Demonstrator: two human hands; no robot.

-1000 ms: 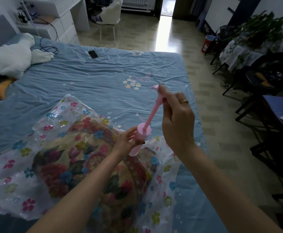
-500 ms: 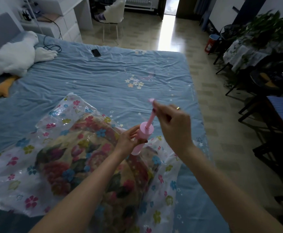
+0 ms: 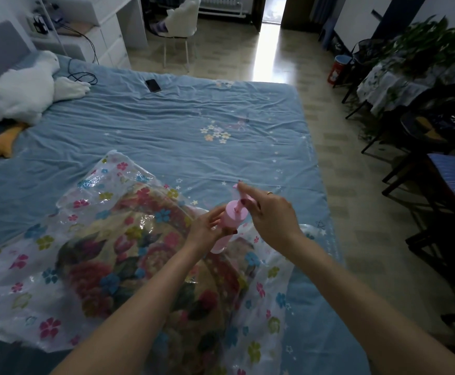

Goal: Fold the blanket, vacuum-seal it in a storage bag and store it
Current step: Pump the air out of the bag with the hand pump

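Observation:
A folded floral blanket [image 3: 129,269] lies inside a clear storage bag [image 3: 18,280] printed with small flowers, on the near part of the bed. A pink hand pump [image 3: 230,220] stands tilted on the bag's right side. My left hand [image 3: 207,230] grips the pump's cylinder. My right hand [image 3: 271,216] pinches the pump's handle, which sits low, close to the cylinder top. The pump's foot is hidden behind my left hand.
The blue bed sheet [image 3: 180,125] stretches away from me. A white plush goose [image 3: 20,90] lies at far left, a black phone [image 3: 153,85] and a cable near the far edge. Right of the bed are tiled floor, dark chairs [image 3: 437,185] and a plant table.
My right hand has pushed the pump's handle down from its raised, extended position to close above the cylinder. My left hand kept its grip on the cylinder.

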